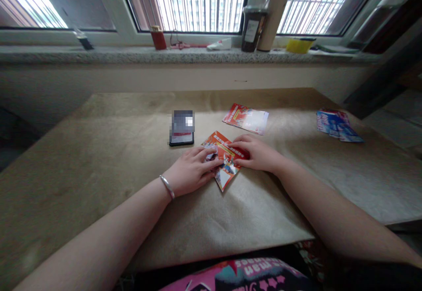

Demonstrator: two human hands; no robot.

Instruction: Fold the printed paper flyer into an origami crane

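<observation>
A red and orange printed leaflet (224, 157), folded to a point toward me, lies in the middle of the brown table (99, 159). My left hand (191, 170) presses on its left side, fingers together and curled down onto the paper; a silver bangle sits on that wrist. My right hand (257, 152) lies on the leaflet's right edge with fingers flat and pressed to the sheet. A dark phone (181, 128) rests just beyond my left hand.
A second red and white leaflet (245, 118) lies behind my right hand. Blue leaflets (336, 125) sit at the far right of the table. The window sill holds a red box (158, 38), a dark jar (253, 29) and a yellow tape roll (299, 45).
</observation>
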